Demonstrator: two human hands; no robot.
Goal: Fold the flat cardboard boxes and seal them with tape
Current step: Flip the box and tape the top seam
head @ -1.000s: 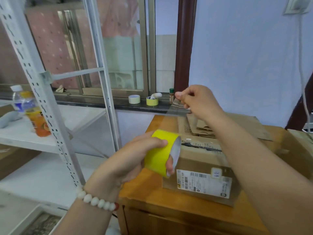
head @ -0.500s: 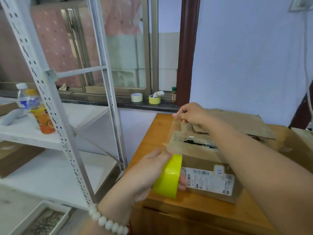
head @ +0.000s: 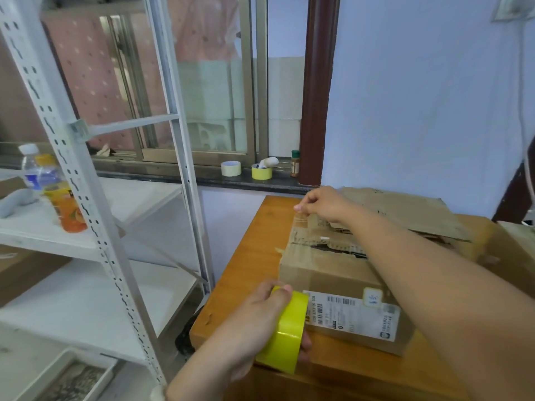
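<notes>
In the head view the cardboard box stands on the wooden bench, at 4 o'clock from the middle of the picture. Its top flaps are down, with a torn seam between them. The left hand has its grip curled round the yellow tape roll, just beside the box's near left corner, at 7 o'clock of the box. The right hand, at 12 o'clock of the box, pinches the tape end over the far left corner. Flat cardboard lies behind the box, at 1 o'clock.
</notes>
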